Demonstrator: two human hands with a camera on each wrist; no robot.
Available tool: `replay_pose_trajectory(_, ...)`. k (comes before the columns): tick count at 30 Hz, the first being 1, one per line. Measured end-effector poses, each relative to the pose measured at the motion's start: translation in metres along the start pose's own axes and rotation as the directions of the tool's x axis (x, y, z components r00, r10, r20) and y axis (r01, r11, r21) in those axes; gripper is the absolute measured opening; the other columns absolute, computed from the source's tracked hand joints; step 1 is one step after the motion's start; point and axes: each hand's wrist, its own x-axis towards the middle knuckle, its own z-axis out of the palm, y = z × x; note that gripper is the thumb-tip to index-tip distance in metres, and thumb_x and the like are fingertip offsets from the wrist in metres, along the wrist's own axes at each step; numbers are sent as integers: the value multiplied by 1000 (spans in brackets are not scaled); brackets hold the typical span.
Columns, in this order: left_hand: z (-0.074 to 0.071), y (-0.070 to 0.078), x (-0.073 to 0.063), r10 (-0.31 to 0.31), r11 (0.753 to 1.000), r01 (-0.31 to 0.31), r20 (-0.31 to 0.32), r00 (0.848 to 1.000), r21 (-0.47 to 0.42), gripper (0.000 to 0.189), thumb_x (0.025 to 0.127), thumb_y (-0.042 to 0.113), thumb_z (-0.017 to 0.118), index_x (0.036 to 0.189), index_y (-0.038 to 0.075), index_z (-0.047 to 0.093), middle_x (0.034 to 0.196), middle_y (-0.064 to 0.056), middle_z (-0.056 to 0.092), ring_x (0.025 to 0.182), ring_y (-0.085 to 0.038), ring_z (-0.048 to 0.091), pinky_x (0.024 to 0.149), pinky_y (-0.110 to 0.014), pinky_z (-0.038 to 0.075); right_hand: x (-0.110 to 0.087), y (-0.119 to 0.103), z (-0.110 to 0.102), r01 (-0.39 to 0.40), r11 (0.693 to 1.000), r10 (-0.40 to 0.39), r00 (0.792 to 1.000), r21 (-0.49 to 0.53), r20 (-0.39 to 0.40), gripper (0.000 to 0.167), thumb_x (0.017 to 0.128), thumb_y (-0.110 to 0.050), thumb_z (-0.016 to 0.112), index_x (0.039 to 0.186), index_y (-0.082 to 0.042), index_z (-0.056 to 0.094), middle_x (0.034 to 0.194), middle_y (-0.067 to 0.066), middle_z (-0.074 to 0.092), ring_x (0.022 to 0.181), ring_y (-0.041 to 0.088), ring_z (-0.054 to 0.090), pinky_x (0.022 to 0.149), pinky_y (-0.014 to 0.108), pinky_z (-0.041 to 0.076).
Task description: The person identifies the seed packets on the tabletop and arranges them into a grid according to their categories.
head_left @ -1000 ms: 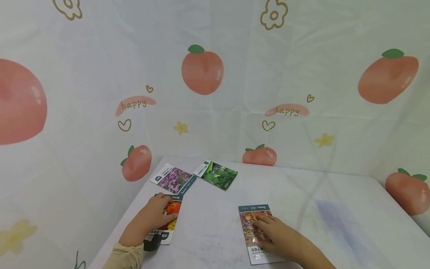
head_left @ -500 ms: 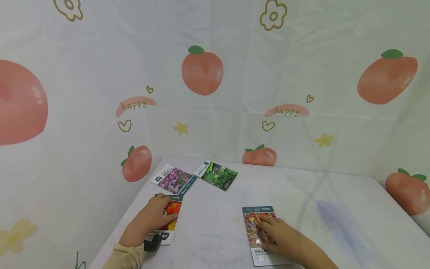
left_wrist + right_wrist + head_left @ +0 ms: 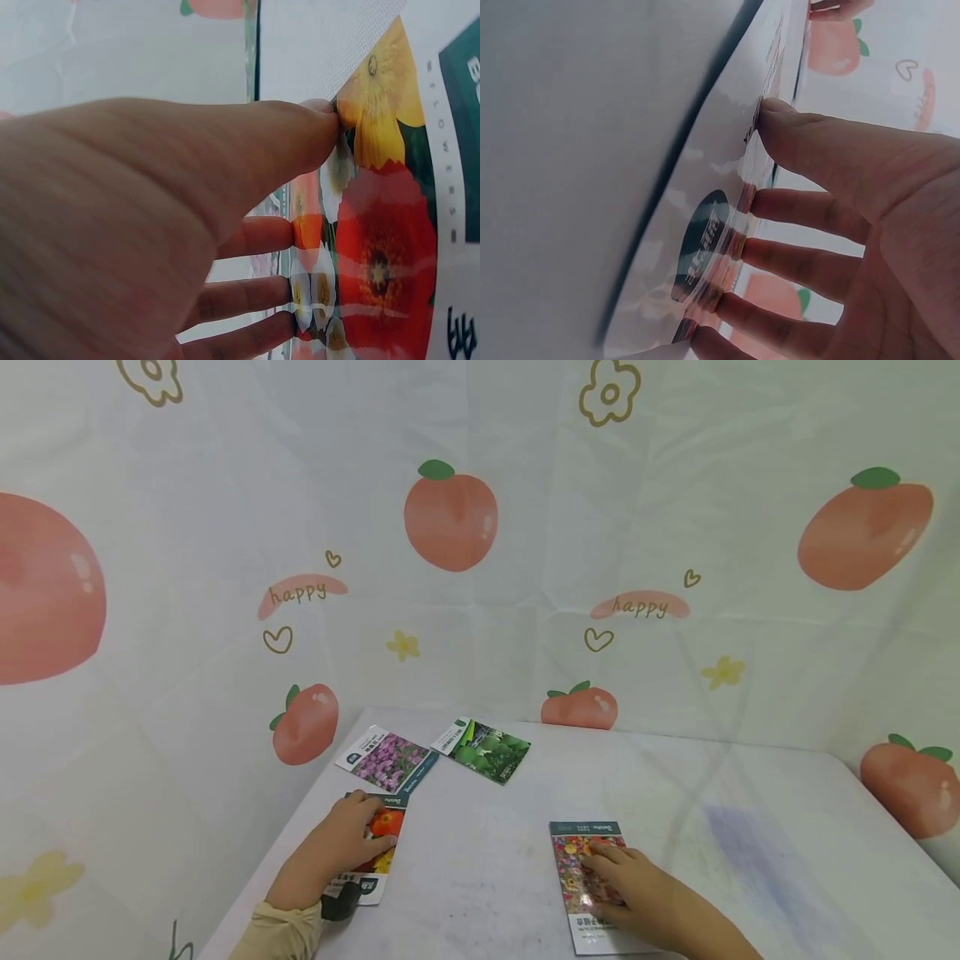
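A seed packet (image 3: 386,823) printed with red and yellow poppies lies on the left of the white table. My left hand (image 3: 339,838) rests on it; in the left wrist view the extended thumb and fingertips touch the poppy packet's printed face (image 3: 384,255). To the right lies a seed packet (image 3: 572,883) with a multicoloured flower picture and a white lower end. My right hand (image 3: 637,887) presses this packet with its fingertips, covering part of its right side. In the right wrist view the fingers and thumb touch the packet's face (image 3: 701,225), the fingers spread and nearly straight.
Behind the left hand lie a purple-flower seed packet (image 3: 393,763) and a green-plant seed packet (image 3: 489,752), their corners close together. A white curtain (image 3: 510,635) with peach prints hangs at the table's back and sides. A bluish stain (image 3: 757,860) marks the table (image 3: 465,860) at right.
My right hand has slid the multicoloured flower packet a little to the right and slightly toward me. The left hand and the other packets have stayed put.
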Motion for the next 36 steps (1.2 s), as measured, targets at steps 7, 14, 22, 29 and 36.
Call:
replay_pose_trajectory(7,-1,1,-1,-13,1000,13,9,1000,3,63,86,44,87,130,3,68,110,-8,61,101,-23,57,97,-54,60,-8,2,-2,-17,1000,17,1000,-13,-22,55,100,-52,70,141,-17,64,151,12,59,131,43,59,99,59,55)
replay_pose_trajectory(14,-2,3,-3,-28,1000,28,21,999,3,63,86,44,86,131,3,69,114,-10,61,105,-26,57,100,-56,59,-14,6,0,-66,998,66,998,-21,-14,59,99,-54,70,144,-16,63,154,14,57,136,45,56,101,64,53)
replay_pose_trajectory(22,-1,1,-3,-15,1000,15,13,1000,-2,62,86,43,87,130,2,69,112,-9,61,103,-25,58,98,-55,59,-19,10,-1,-92,995,92,996,-23,-20,60,98,-58,70,141,-17,64,151,12,58,130,40,60,99,60,55)
replay_pose_trajectory(29,-1,2,-3,-17,1000,17,7,1000,-10,61,86,43,87,129,3,69,110,-8,61,102,-24,57,97,-54,60,-24,18,-2,-11,999,8,998,-49,-67,48,97,-53,73,133,-22,65,136,-2,60,110,30,64,90,47,58)
replay_pose_trajectory(36,-1,4,-2,-5,1000,5,-5,1000,-6,58,87,41,87,127,3,69,111,-9,61,100,-24,57,96,-53,59,-26,27,-4,35,999,-37,997,-32,-74,40,96,-47,77,126,-23,64,130,0,60,97,20,64,78,39,58)
